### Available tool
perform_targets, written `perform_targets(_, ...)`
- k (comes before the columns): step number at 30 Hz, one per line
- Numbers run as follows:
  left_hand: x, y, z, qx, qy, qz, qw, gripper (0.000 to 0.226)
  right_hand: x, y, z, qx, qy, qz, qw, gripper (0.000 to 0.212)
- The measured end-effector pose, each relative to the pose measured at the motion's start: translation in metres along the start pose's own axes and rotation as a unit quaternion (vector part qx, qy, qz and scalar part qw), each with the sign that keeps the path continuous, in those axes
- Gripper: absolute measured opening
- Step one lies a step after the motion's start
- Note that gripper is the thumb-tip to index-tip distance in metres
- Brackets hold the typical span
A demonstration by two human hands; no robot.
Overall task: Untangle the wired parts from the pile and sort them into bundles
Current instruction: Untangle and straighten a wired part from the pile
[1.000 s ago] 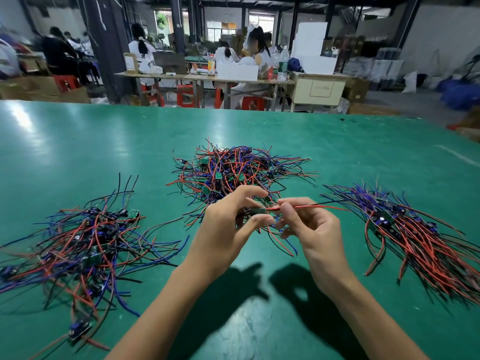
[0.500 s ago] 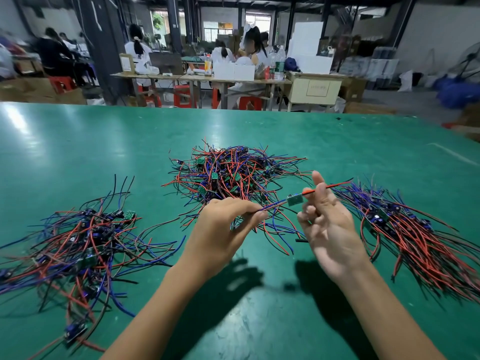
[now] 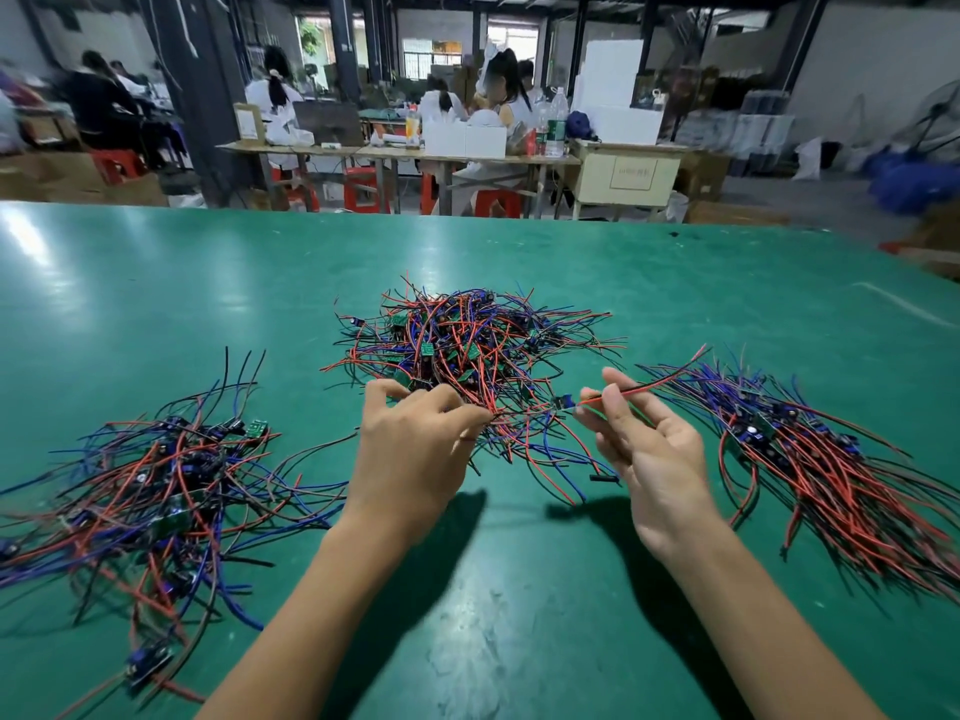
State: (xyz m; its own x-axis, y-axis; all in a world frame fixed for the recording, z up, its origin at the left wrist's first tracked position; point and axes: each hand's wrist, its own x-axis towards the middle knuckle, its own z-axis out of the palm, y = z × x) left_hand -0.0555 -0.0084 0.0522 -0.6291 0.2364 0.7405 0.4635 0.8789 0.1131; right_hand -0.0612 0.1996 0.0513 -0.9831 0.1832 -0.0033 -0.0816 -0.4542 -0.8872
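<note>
A workshop with people seated at benches in the background lies behind a wide green table [image 3: 156, 283], and the head view, the only one given, looks down on three heaps of red, blue and black wired parts. The tangled pile [image 3: 467, 350] sits in the middle, a loose heap [image 3: 156, 491] lies to the left, and an aligned bundle [image 3: 831, 470] fans out on the right. The left hand [image 3: 415, 449] has its fingers curled at the near edge of the pile, pinching wires there. The right hand [image 3: 649, 449] pinches one wired part [image 3: 623, 394] between thumb and forefinger, its other fingers loosely spread, the red lead reaching toward the bundle. To do this step well, the left hand should probably hold the pile down while the right draws the part out slowly along the lie of its leads, so nothing snags, then lays it parallel with the bundle's wires. Against half a second ago, the right hand has dropped lower and the part's small board now trails near the pile's edge, while the left hand has reached further into the tangle.
</note>
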Motion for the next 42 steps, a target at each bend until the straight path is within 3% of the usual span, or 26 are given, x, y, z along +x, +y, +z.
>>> perform_targets(2, -0.002, -0.004, -0.001, 0.013, -0.103, -0.053, 0.993, 0.021, 0.0, 0.002, -0.001, -0.001, -0.001, -0.014, 1.0, 0.017)
perform_targets(4, -0.002, -0.008, -0.002, 0.025, -0.199, -0.075, 0.977, 0.039, 0.002, 0.003, -0.002, -0.015, -0.008, -0.022, 1.0, 0.018)
perform_targets(6, -0.001, -0.005, -0.003, -0.037, -0.218, -0.073, 0.972, 0.052, 0.004, 0.005, -0.003, -0.039, -0.03, -0.017, 0.999, 0.019)
perform_targets(8, 0.001, 0.003, -0.005, -0.184, -0.19, -0.119, 0.957, 0.054, 0.004, 0.007, -0.002, -0.057, -0.067, -0.004, 0.996, 0.023)
perform_targets(12, 0.006, 0.021, 0.001, -0.456, -0.214, -0.256, 0.825, 0.025, 0.003, 0.014, -0.001, -0.082, -0.145, -0.003, 0.986, 0.029)
perform_targets(16, 0.002, 0.032, 0.004, -0.567, -0.252, -0.317, 0.717, 0.021, 0.002, 0.022, -0.001, -0.12, -0.165, -0.036, 0.978, 0.032)
perform_targets(18, 0.001, 0.032, 0.003, -0.589, -0.258, -0.332, 0.69, 0.022, 0.003, 0.024, -0.001, -0.127, -0.158, -0.055, 0.978, 0.029)
perform_targets(23, 0.001, 0.033, 0.004, -0.576, -0.234, -0.397, 0.675, 0.019, 0.002, 0.027, 0.0, -0.177, -0.16, -0.141, 0.961, 0.014)
perform_targets(26, 0.001, 0.033, 0.006, -0.568, -0.248, -0.417, 0.665, 0.014, 0.0, 0.031, 0.0, -0.189, -0.167, -0.145, 0.957, 0.012)
perform_targets(32, -0.003, 0.034, 0.015, -0.526, -0.21, -0.397, 0.722, 0.023, -0.002, 0.038, 0.005, -0.169, -0.138, -0.127, 0.967, 0.005)
perform_targets(39, -0.003, 0.036, 0.02, -0.52, -0.135, -0.357, 0.764, 0.023, -0.009, 0.045, 0.014, -0.203, -0.134, -0.112, 0.963, 0.023)
perform_targets(41, -0.001, 0.035, 0.018, -0.522, -0.159, -0.372, 0.751, 0.026, -0.011, 0.047, 0.016, -0.21, -0.116, -0.111, 0.964, 0.024)
perform_targets(42, 0.001, 0.033, 0.019, -0.533, -0.179, -0.396, 0.726, 0.028, -0.011, 0.047, 0.016, -0.212, -0.105, -0.102, 0.966, 0.024)
